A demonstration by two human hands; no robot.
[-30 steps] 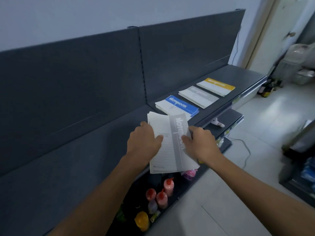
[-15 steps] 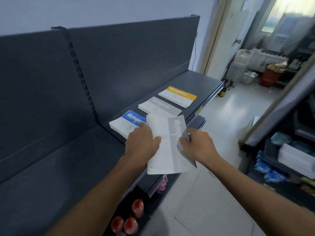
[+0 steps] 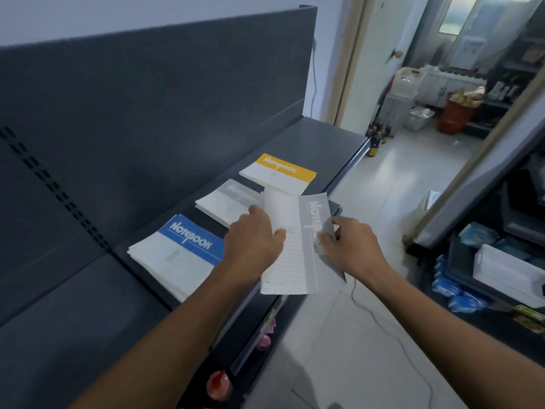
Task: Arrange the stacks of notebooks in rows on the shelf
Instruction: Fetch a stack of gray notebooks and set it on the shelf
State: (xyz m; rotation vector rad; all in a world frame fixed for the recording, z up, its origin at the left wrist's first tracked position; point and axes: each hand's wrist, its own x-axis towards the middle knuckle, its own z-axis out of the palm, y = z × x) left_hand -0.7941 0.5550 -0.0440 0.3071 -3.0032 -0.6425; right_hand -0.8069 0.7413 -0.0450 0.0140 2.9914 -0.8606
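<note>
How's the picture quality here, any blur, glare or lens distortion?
Head view: dim, bluish light on the shelf; the window at top right is blown out; wide-angle distortion leans the door frame; the blue notebook stack reads sharp, the held grey notebooks slightly smeared.

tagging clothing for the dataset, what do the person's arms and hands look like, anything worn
The left hand and right hand are bare: no gloves, rings, watch or bands show. Both forearms are bare too; no sleeve reaches into view.
</note>
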